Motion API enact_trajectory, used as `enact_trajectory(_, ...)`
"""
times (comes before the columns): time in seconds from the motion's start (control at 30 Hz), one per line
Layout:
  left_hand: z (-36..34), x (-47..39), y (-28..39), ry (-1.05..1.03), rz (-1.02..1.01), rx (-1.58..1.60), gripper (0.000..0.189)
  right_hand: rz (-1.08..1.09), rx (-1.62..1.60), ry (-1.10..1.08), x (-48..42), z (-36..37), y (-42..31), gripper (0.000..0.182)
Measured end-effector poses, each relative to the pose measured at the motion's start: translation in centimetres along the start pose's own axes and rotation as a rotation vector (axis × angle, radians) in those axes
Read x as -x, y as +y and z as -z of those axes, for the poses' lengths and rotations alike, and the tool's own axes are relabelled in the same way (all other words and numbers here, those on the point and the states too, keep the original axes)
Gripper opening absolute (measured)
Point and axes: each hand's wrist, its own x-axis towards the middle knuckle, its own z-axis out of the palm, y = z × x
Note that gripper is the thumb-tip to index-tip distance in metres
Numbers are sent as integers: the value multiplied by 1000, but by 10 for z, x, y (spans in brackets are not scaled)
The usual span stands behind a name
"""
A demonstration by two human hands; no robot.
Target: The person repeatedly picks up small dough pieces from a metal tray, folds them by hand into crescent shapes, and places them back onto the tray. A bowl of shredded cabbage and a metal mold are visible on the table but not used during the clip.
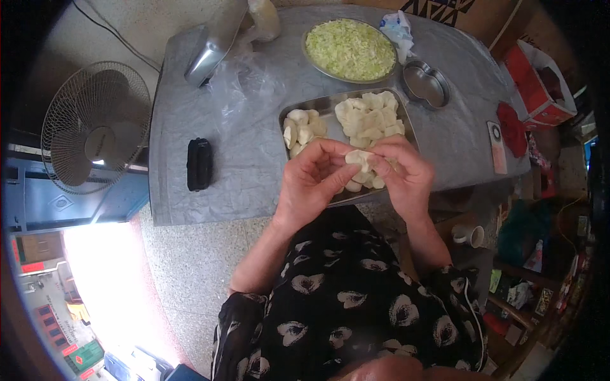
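Between the fingertips of my left hand [312,178] and my right hand [404,174] is a small piece of pale dough [360,160], pinched by both. Beneath my hands lies a rectangular metal tray [411,125]. At the tray's left, rounded pale dough pieces [305,125] are heaped; whether they are filled I cannot tell. Flatter pale pieces [367,116] lie piled on its right side. My hands cover part of the tray's near half. Beyond the tray stands a round metal bowl [305,53] full of finely chopped light green vegetable [350,50].
A metal mould-like pan [425,85] sits right of the bowl, near a crumpled plastic bag [398,31]. Clear plastic [245,85] and a black case-like object [199,164] lie on the grey-covered table [243,162]. An electric fan [97,128] stands left; a red box [538,85] is right.
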Motion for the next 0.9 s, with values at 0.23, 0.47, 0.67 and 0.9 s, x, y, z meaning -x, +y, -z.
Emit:
enact_trajectory(0.23, -1, 4, -2, 45, -35, -132, 24, 124, 142, 107, 4, -17, -2, 16)
enact_trajectory(0.47, 7, 8, -4, 64, -41, -251, 29, 182, 309, 33, -7, -11, -20, 18)
enact_trajectory(0.67, 2, 24, 3, 65, 16, -533, 40, 122, 221, -137, 5, -10, -10, 15)
enact_trajectory(0.9, 10, 36, 9, 61, 25, -682, 42, -149, -25, -314, 2, -14, -11, 10)
